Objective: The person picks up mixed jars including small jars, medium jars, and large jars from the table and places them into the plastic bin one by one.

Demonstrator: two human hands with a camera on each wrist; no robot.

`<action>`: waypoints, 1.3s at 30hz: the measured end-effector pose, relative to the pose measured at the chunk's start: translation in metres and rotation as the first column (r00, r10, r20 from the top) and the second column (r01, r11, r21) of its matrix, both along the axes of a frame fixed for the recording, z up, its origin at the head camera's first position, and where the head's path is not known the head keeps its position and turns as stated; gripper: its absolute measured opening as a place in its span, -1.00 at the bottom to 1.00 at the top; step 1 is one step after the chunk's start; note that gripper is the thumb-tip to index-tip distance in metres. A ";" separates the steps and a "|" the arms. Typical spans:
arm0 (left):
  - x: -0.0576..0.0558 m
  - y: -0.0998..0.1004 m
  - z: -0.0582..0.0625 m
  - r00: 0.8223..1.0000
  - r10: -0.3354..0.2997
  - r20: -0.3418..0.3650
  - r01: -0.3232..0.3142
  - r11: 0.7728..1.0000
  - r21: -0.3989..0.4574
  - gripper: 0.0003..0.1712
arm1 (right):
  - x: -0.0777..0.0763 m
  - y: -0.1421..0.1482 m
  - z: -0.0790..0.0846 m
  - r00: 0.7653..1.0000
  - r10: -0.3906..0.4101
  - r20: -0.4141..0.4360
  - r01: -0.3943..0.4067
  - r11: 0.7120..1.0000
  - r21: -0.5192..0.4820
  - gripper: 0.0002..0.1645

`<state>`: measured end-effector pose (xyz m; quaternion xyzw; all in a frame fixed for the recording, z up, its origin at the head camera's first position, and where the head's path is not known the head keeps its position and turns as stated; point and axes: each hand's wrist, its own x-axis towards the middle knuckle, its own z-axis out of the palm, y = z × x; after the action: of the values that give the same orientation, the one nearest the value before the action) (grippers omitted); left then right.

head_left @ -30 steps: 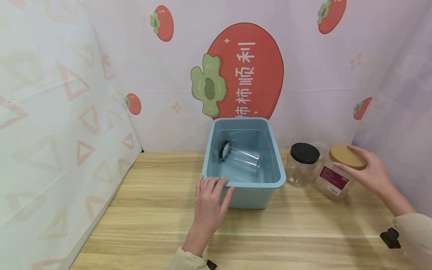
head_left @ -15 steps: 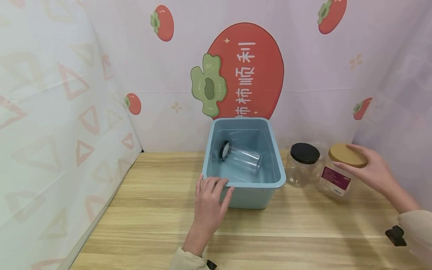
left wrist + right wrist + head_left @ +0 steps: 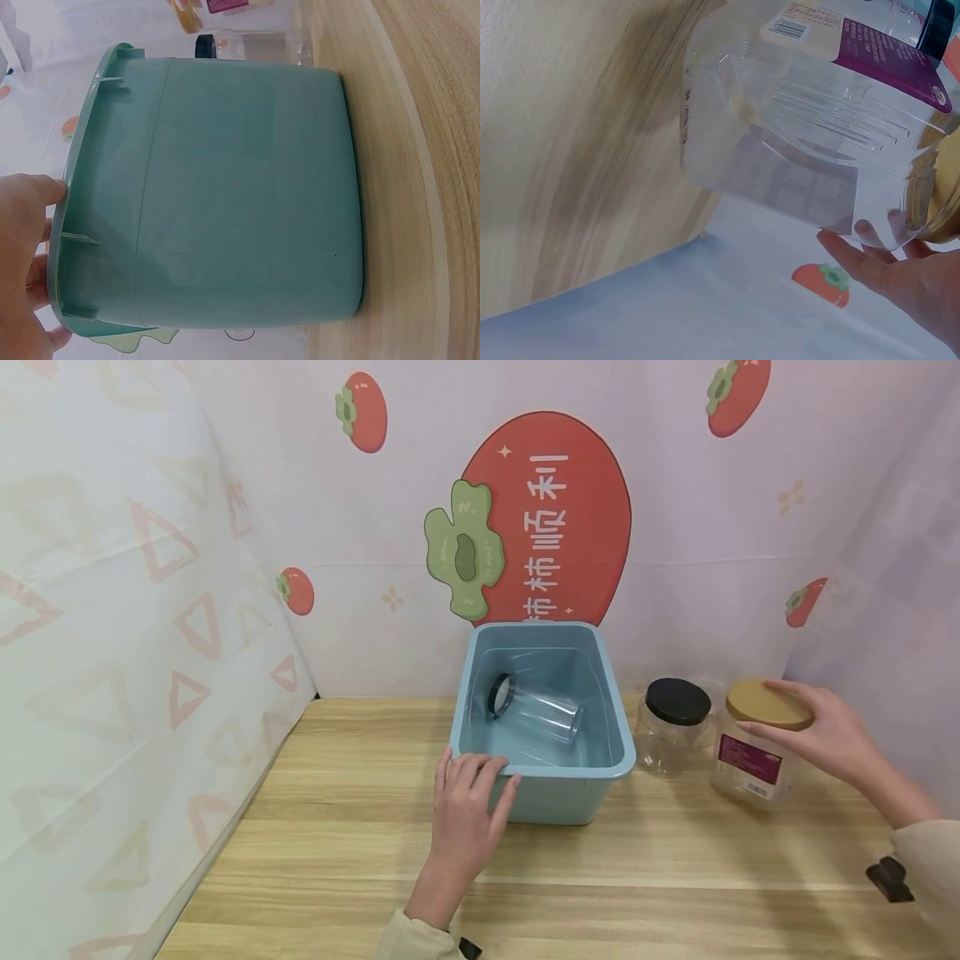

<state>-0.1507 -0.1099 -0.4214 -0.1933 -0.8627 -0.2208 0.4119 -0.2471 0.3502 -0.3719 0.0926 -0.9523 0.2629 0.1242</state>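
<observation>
My right hand (image 3: 828, 735) holds a large clear plastic jar (image 3: 750, 764) by its tan lid (image 3: 770, 704), thumb and fingers spread to either side. The jar stands nearly upright and bears a purple and white label. In the right wrist view, the fingers (image 3: 855, 259) lie against the jar's clear shoulder, below the lid. My left hand (image 3: 465, 814) grips the near rim of a blue plastic bin (image 3: 555, 772), fingers hooked over it and thumb outside. Inside the bin, a clear jar (image 3: 543, 710) with a black lid lies on its side.
A second clear jar (image 3: 663, 747) with a black lid (image 3: 678, 701) stands between the bin and my right hand's jar. Behind these jars shows a faint transparent shape (image 3: 708, 687). A printed cloth (image 3: 375, 643) hangs close behind the wooden table (image 3: 337, 827).
The tan-lidded jar has shifted slightly right at its base and come from leaning to more upright, with my right hand still on its lid. My left hand and the bin stay put.
</observation>
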 end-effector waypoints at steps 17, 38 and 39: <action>0.000 0.000 -0.001 1.000 0.002 0.006 -0.002 1.000 0.002 -0.74 | -0.003 0.000 0.009 0.999 0.033 0.003 -0.033 0.997 0.064 -0.05; 0.001 0.000 -0.001 1.000 0.001 0.019 -0.001 1.000 0.005 -0.74 | -0.005 0.002 0.019 0.996 0.078 -0.039 -0.074 0.992 0.102 -0.13; 0.001 0.000 -0.001 1.000 0.001 0.019 -0.001 1.000 0.005 -0.74 | -0.005 0.002 0.019 0.996 0.078 -0.037 -0.074 0.992 0.101 -0.13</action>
<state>-0.1495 -0.1097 -0.4219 -0.1896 -0.8661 -0.2245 0.4044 -0.2520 0.3518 -0.3524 0.1401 -0.9573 0.2177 0.1288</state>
